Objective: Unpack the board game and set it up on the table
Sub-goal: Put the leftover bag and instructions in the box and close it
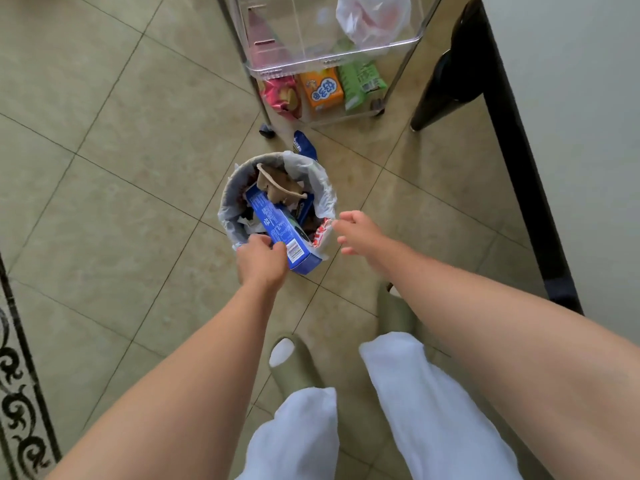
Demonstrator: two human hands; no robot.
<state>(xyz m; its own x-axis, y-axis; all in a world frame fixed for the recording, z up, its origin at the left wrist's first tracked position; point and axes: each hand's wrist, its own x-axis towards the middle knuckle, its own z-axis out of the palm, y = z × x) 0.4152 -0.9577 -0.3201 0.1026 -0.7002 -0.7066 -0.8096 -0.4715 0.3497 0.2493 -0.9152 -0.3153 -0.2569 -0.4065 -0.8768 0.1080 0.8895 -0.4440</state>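
Left hand (261,261) grips the near end of a blue box (280,230), fingers curled round its short edge next to the barcode. The box lies tilted. Its far end is down inside the bin (325,188) and its near end sticks out over the rim towards the person. The print is too small to read, so I can't tell whether this is the game box.

Right hand (356,232) is at the bin's right rim with its fingers loosely curled. The forefinger tip is at the liner edge, beside a red-and-white wrapper (320,233). Can't tell if it pinches the liner or only touches it.

The bin stands on the tiled floor (104,168), lined with a grey bag. Brown cardboard (277,185) lies on top of the box's far end, among other rubbish.

The table (571,133), white top with a dark edge, runs down the right side, well apart from the bin and both hands.

Beyond the bin is a clear cart (398,43). A plastic bag (372,19) sits in its upper tray. Below are a red pack (282,97), an orange carton (322,90) and a green pack (360,81). A blue wrapper (304,145) lies on the floor between the cart and the bin.

Nearest the camera are white trousers (433,393) and green slippers (289,365). A patterned rug (17,375) edge shows at far left.
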